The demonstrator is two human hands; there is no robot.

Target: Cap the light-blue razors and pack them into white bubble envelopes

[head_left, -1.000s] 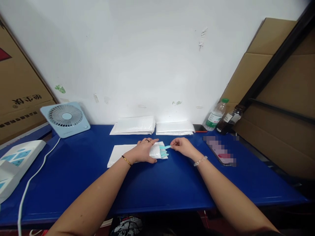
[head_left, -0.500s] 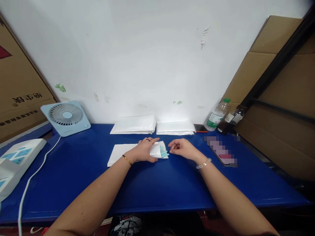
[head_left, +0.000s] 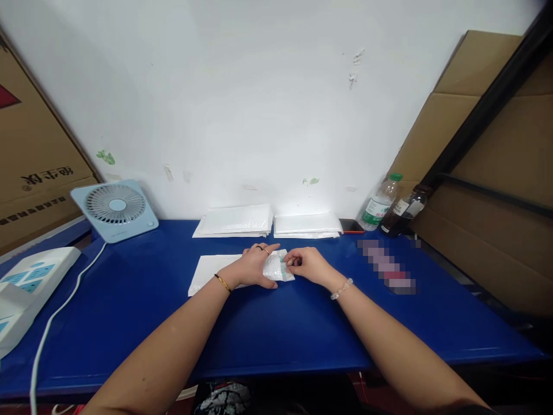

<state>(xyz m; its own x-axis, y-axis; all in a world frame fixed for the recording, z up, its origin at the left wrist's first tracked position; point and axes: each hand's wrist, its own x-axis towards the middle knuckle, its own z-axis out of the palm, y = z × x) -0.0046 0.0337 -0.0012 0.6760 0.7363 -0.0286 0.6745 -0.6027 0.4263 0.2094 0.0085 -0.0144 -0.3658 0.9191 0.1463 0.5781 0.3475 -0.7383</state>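
A white padded envelope (head_left: 206, 271) lies flat across the middle of the blue table. My left hand (head_left: 253, 266) rests on it with the fingers and thumb spread, pressing down near its right part. Beyond that thumb, a crinkled bubble-lined end (head_left: 273, 267) shows, with a light blue-green strip (head_left: 283, 270) at its edge. The thumb and fingers of my right hand (head_left: 307, 265) are pinched together at this strip; the fingers cover much of it.
Two stacks of white padded envelopes (head_left: 235, 221) (head_left: 307, 223) lie against the wall. A light blue fan (head_left: 117, 208) and a white power strip (head_left: 41, 274) are at left. A phone (head_left: 352, 226), a green-capped bottle (head_left: 379, 206), a dark bottle (head_left: 401, 214) and a blurred-out object (head_left: 386, 268) sit at right.
My right hand has moved left onto the envelope's right end, its fingers now at the blue-green strip. The strip no longer sticks out past that end. My left hand stays in place.
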